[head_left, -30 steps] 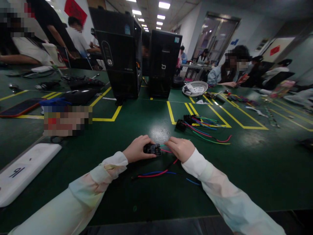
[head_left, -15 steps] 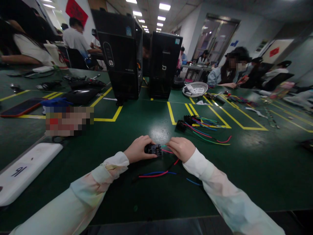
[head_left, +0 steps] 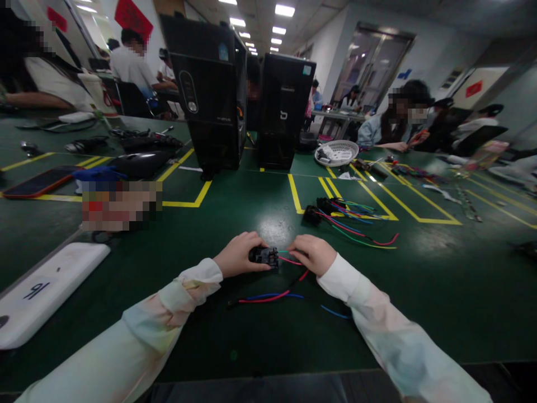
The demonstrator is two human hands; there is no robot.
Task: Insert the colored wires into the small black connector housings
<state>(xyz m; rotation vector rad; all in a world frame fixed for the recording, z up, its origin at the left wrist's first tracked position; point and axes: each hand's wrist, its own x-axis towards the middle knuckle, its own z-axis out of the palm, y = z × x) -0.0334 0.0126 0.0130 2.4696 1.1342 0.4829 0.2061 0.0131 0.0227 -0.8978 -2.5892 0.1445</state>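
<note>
A small black connector housing [head_left: 264,256] is gripped by my left hand [head_left: 238,256], fingers and thumb closed on its two long sides. Its open end with small terminals faces right. From that end run a green wire [head_left: 282,252] and a red wire [head_left: 290,261]. My right hand [head_left: 314,253] is closed in a pinch on the green wire, a short way from the housing. The red wire passes under the right hand. On the table in front lie loose red and blue wires [head_left: 264,299]; where they lead is partly hidden by the right forearm.
Black connectors with coloured wires [head_left: 312,215] lie ahead to the right. Two black computer towers [head_left: 285,123] stand at the back beside a white basket [head_left: 338,162]. A white power bank-like slab [head_left: 79,268] and a phone [head_left: 39,182] are on the left. A person [head_left: 377,134] sits across the table.
Both hands keep their holds in nearly the same place. The right hand has shifted very slightly right, and a little more green wire shows. The whole view has moved slightly.
</note>
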